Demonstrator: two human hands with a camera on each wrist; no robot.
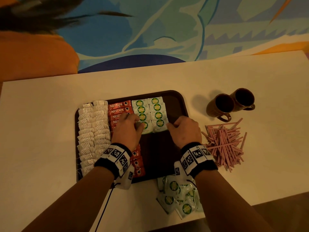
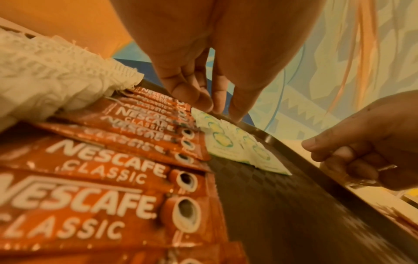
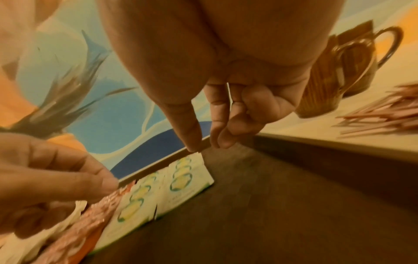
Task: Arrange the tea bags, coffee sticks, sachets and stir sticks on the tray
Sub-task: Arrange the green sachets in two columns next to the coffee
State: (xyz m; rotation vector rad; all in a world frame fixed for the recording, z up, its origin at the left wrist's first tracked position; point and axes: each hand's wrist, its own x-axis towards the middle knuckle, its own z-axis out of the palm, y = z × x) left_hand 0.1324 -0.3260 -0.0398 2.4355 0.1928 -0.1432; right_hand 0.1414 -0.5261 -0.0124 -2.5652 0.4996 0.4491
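Squaring Coco Natura sachets (image 1: 151, 114) mid-frame on tray (image 1: 173, 99), left hand (image 1: 128, 129) fingertips bunched on sachet edge, right hand (image 1: 184, 131) thumb and forefinger nearly closed, apparently empty; likely risk: knuckles nudging Nescafé sticks (image 1: 119, 108) askew.

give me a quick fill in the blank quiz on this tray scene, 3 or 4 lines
1. The tea bags lie along the ____ edge of the tray.
2. The stir sticks lie in a pile on the ____, off the tray.
3. Beyond the stir sticks stand ____ brown mugs.
4. The coffee sticks lie between the tea bags and the ____ sachets.

Missing words: left; table; two; green
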